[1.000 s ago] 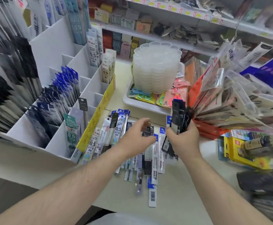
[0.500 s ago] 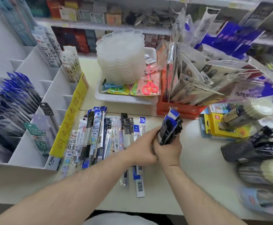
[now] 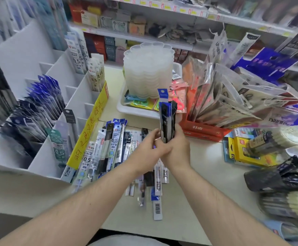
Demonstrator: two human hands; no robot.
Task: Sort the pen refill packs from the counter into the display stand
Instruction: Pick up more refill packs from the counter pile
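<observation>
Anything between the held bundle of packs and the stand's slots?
Nothing visible blocks it. Both hands, left hand and right hand, grip the bundle upright above the counter; the stand is to its left, slots open on top. Loose packs lie flat below that path.

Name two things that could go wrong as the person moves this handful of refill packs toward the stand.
The bundle of packs is gripped only at its bottom by both the right hand and the left hand; the tall packs could fan out and slip. A forearm could also sweep loose packs on the counter off the edge.
</observation>
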